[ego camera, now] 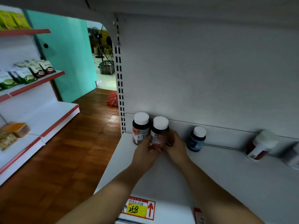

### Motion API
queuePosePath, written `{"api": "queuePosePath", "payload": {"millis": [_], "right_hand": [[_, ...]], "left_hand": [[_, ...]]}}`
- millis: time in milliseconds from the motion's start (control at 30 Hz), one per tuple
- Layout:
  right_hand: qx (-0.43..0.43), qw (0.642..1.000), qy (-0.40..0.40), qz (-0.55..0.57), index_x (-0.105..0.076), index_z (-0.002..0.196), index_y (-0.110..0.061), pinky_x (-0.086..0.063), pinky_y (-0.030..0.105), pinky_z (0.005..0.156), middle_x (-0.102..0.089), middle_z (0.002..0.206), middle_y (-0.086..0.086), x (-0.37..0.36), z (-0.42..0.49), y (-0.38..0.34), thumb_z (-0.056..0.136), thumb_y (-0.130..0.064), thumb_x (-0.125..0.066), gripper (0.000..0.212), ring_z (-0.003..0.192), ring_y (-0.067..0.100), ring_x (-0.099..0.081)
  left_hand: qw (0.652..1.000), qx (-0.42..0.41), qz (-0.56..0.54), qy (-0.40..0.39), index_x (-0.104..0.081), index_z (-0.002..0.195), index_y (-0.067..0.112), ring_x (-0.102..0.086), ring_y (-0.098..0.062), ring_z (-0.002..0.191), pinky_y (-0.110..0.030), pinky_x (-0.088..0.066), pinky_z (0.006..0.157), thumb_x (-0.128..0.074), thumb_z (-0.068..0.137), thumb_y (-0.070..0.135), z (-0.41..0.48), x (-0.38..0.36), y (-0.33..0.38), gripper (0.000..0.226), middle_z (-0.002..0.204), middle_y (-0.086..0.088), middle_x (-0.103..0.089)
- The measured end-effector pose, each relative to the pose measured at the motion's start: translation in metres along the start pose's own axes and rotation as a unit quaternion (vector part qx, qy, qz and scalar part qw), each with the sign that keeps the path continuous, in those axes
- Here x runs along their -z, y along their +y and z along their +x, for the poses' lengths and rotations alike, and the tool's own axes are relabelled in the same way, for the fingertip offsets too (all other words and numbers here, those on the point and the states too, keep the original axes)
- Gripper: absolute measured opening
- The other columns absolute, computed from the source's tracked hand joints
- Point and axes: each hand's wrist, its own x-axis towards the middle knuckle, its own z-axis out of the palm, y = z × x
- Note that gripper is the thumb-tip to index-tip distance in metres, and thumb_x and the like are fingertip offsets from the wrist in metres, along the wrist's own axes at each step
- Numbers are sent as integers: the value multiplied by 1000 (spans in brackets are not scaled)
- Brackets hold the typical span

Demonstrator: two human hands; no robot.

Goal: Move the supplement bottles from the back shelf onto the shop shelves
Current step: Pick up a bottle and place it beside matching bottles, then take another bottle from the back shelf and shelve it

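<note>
Past the lower-centre yellow price tag (pixel 135 209), left hand (pixel 146 151) and right hand (pixel 175 146) both clasp a white-capped dark supplement bottle (pixel 159 131), apparently seating it beside its twin (pixel 140 128); next, release gently.

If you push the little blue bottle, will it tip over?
Probably not easily: the small blue-labelled bottle with the white cap looks squat and stands upright on the flat white shelf. If tipped, its round body would likely roll.

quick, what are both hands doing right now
Left hand: grips the front red-label bottle.
Right hand: grips the same bottle.
</note>
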Motion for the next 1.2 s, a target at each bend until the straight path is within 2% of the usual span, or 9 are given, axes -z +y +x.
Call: {"api": "queuePosePath", "payload": {"millis": [300,533,667,767,833,900,1033,1133,1200], "right_hand": [[16,1000,1,-6,-44,133,-18,-42,18,90,-56,129,-1,-5,3,-4,79,-5,-68,61,110,7,-52],[2,999,38,-22,-39,138,-13,-37,33,107,-46,139,6,6,-12,-14,85,0,-59,58,129,21,-44],[24,997,76,-8,-43,134,-10,-38,23,96,-47,137,8,22,-35,-33,83,4,-60,55,125,22,-46],[38,993,112,5,-45,132,-7,-40,13,86,-51,129,5,40,-60,-44,82,5,-61,53,118,16,-48],[47,988,145,16,-47,129,-7,-41,13,87,-52,121,-1,58,-80,-50,83,4,-61,50,113,14,-50],[51,983,177,10,-49,128,-8,-40,19,91,-53,120,-1,84,-103,-54,83,3,-60,47,109,12,-51],[53,961,270,32,-53,121,-5,-46,12,83,-57,116,8,157,-157,-51,82,7,-60,41,100,14,-55],[38,945,321,43,-53,120,-5,-46,32,95,-58,116,14,224,-206,-44,82,9,-58,40,101,18,-55],[39,934,352,51,-51,123,-2,-45,33,94,-56,118,16,273,-243,-37,82,11,-57,43,103,20,-53]], "left_hand": [[1000,3,-1,-31,-41,134,23,-51,-20,122,-34,-41,103,-59,83,10,1,2,0,55,131,-3,-55],[1000,-17,4,-8,-48,129,17,-55,-20,114,-24,-38,90,-57,86,11,-17,10,10,44,122,-4,-59],[998,-62,3,-20,-56,117,10,-57,-16,99,-25,-41,87,-57,87,12,-31,6,24,30,113,-7,-64],[995,-89,12,-46,-52,125,7,-57,-19,109,-24,-41,89,-59,86,12,-42,-7,34,39,123,-8,-60],[991,-112,-3,-78,-47,130,8,-53,-15,114,-24,-39,96,-59,86,9,-49,-21,48,46,127,-4,-54],[984,-146,-7,-101,-48,128,8,-53,-14,112,-26,-41,97,-60,85,6,-56,-42,65,45,120,0,-55],[978,-140,-51,-146,-48,129,10,-55,-17,114,-25,-41,96,-60,85,5,-85,-111,103,46,124,-7,-57],[969,-151,-66,-184,-50,127,12,-56,-18,112,-25,-42,96,-60,84,6,-118,-175,127,45,122,-5,-58],[960,-180,-73,-203,-52,124,7,-57,-22,111,-31,-43,100,-61,83,3,-142,-223,146,42,120,-8,-59]]}}
